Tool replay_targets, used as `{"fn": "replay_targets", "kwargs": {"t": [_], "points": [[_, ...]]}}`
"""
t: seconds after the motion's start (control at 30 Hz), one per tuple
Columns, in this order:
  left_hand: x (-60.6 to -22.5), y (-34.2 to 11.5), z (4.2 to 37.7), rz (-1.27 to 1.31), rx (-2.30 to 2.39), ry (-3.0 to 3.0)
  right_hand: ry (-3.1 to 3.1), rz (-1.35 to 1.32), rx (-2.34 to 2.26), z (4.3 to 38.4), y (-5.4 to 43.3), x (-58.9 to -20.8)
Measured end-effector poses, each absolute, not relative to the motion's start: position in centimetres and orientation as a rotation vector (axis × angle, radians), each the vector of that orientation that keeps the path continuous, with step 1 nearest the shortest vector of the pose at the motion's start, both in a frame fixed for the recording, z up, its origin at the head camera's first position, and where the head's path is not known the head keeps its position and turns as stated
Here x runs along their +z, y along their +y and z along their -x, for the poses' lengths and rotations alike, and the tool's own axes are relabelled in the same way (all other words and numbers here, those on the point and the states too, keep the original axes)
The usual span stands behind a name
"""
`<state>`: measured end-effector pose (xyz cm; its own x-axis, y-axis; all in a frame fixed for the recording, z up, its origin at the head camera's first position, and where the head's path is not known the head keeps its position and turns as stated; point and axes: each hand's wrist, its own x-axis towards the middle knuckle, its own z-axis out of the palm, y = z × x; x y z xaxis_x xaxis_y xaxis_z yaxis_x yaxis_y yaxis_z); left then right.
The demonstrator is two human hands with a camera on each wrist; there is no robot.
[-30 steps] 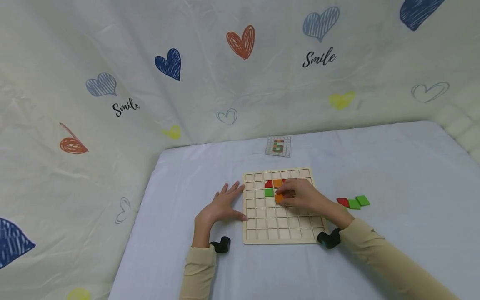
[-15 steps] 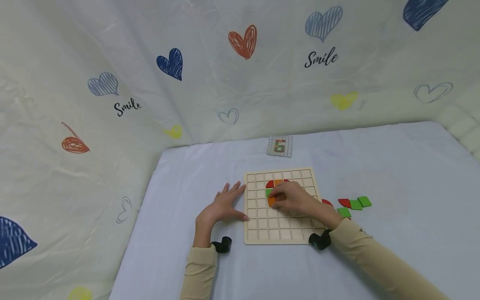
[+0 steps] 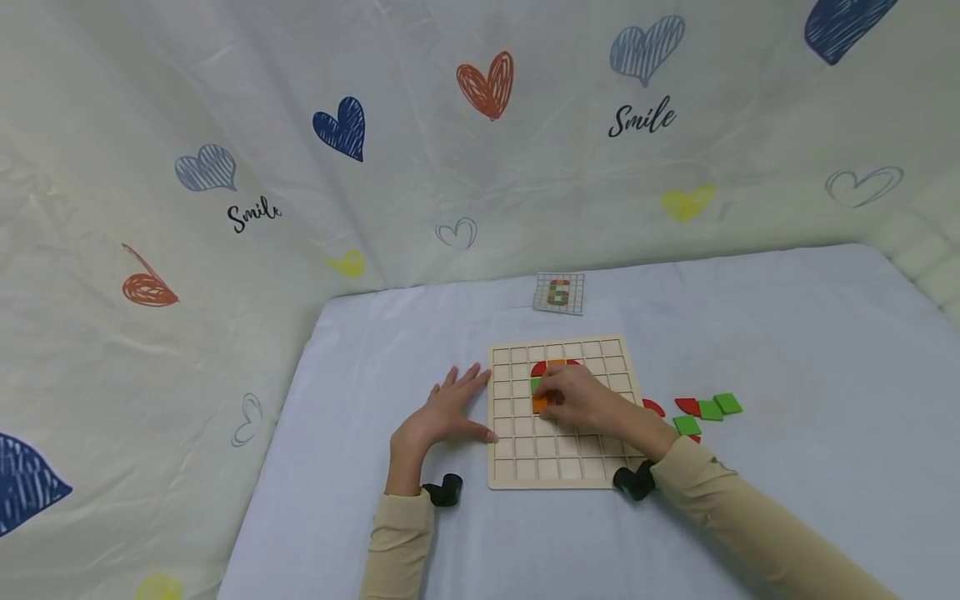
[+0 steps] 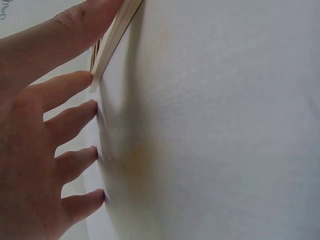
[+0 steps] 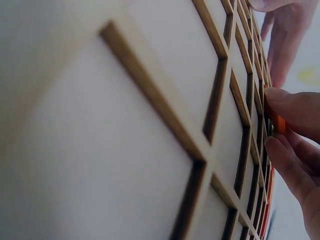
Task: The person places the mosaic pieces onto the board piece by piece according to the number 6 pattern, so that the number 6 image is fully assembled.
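Observation:
A wooden grid board (image 3: 517,467) lies on the white cloth. My right hand (image 3: 581,404) is over its upper middle, pinching an orange square tile (image 3: 539,405) between thumb and fingers. The right wrist view shows this orange tile (image 5: 278,122) standing a little proud of the grid walls. Just above it sit a green tile (image 3: 535,386), a red rounded tile (image 3: 537,368), an orange tile (image 3: 556,362) and another red tile (image 3: 573,362), partly covered by my hand. My left hand (image 3: 438,417) spreads its fingers at the board's left edge, thumb and index finger touching it.
Right of the board lie loose tiles: a red rounded one (image 3: 653,407), a second red one (image 3: 686,406) and several green squares (image 3: 710,410). A small card (image 3: 558,293) with a coloured grid pattern lies behind the board, near the heart-printed backdrop (image 3: 405,183).
My right hand has carried the orange tile leftward and slightly down to the cell under the green tile, uncovering loose tiles at the right. The left hand stays put.

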<state>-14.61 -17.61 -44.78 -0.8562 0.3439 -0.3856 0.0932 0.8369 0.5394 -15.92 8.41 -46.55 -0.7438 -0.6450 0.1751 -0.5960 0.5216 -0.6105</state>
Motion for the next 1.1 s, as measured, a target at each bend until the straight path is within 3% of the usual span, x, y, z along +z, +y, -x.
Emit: {"fn": "replay_targets", "kwargs": {"t": [0.53,1.1], "points": [[-44.8,-17.5,14.6,-0.326,0.688,2.544,2.696,1.104,-1.031,15.0,10.5,-45.4],[-44.8,-17.5,14.4,-0.324,0.712,2.541,2.732,0.82,-1.001,13.9,17.2,-44.6]]}}
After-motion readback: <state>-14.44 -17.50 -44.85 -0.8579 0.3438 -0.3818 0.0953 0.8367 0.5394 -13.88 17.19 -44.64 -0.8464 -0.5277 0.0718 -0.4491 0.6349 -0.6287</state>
